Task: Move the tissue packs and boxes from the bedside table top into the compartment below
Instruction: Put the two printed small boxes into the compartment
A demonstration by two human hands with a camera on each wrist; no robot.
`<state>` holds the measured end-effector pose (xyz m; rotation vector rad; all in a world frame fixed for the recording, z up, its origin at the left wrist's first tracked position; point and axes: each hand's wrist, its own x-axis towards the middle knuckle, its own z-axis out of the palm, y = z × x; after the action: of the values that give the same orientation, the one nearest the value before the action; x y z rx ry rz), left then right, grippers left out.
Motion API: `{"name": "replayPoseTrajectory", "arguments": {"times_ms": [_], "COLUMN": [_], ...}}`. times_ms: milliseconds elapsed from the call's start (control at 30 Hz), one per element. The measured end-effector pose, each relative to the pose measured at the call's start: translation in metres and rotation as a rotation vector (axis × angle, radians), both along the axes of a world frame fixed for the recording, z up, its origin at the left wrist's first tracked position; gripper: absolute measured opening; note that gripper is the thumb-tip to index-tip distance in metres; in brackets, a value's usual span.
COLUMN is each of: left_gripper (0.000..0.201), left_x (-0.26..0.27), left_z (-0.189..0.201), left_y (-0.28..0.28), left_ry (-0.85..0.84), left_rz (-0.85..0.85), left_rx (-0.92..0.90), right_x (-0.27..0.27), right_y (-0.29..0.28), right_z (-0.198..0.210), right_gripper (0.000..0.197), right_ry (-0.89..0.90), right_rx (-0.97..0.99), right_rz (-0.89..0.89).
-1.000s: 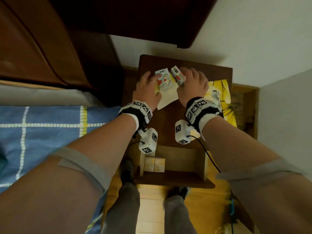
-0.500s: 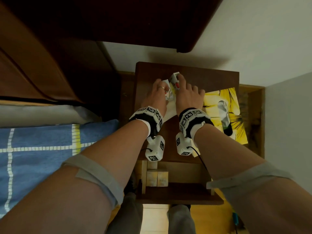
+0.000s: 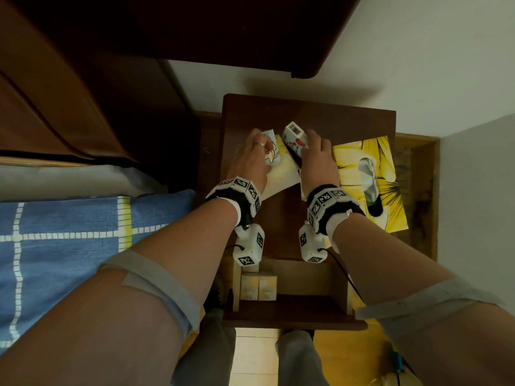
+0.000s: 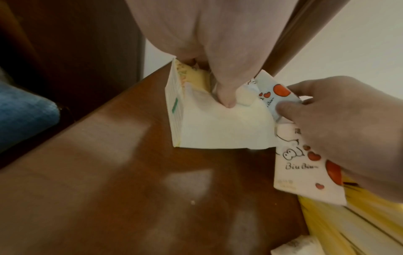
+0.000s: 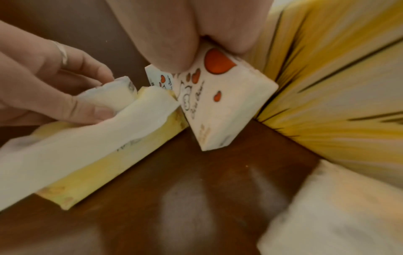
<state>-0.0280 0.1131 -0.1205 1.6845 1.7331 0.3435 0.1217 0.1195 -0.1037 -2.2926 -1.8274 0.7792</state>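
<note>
On the dark wooden bedside table top (image 3: 334,121), my left hand (image 3: 262,151) pinches a small white cartoon tissue pack (image 3: 271,154) that lies on a long pale yellow tissue pack (image 3: 281,176). In the left wrist view my thumb (image 4: 224,96) presses into its wrapper. My right hand (image 3: 309,146) grips a white tissue pack with red hearts (image 3: 295,136), tilted up on one corner (image 5: 224,110). A second heart-printed pack (image 4: 305,165) lies under that hand. A yellow tissue box (image 3: 370,185) sits at the table's right.
The open compartment (image 3: 306,277) below holds two pale yellow packs (image 3: 259,286) at its left side. A bed with a blue checked blanket (image 3: 69,246) borders the table on the left. White walls close the right and back. Another white pack (image 5: 338,215) lies near the table's front right.
Both hands have drawn closer together on the small packs. The right hand has tipped the heart-printed pack up off the table.
</note>
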Motion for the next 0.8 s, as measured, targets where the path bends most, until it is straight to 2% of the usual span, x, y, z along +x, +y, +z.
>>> {"name": "replayPoseTrajectory", "arguments": {"times_ms": [167, 333, 400, 633, 800], "left_gripper": [0.048, 0.077, 0.078, 0.061, 0.08], "left_x": [0.008, 0.016, 0.014, 0.006, -0.004], "left_z": [0.029, 0.052, 0.054, 0.052, 0.027], "left_y": [-0.012, -0.052, -0.074, -0.175, -0.227], "left_ry": [-0.059, -0.071, -0.039, 0.017, -0.033], "left_rz": [0.143, 0.227, 0.298, 0.444, 0.548], "left_rx": [-0.013, -0.006, -0.005, -0.22, -0.403], "right_x": [0.006, 0.01, 0.012, 0.016, 0.016], "right_y": [-0.028, -0.07, -0.091, -0.181, -0.237], "right_z": [0.02, 0.031, 0.031, 0.01, -0.01], "right_gripper": [0.041, 0.036, 0.036, 0.036, 0.034], "right_ry": [0.175, 0.312, 0.331, 0.426, 0.396], "right_rx": [0.058, 0.054, 0.025, -0.066, -0.238], "right_rz": [-0.102, -0.2, -0.217, -0.156, -0.027]}}
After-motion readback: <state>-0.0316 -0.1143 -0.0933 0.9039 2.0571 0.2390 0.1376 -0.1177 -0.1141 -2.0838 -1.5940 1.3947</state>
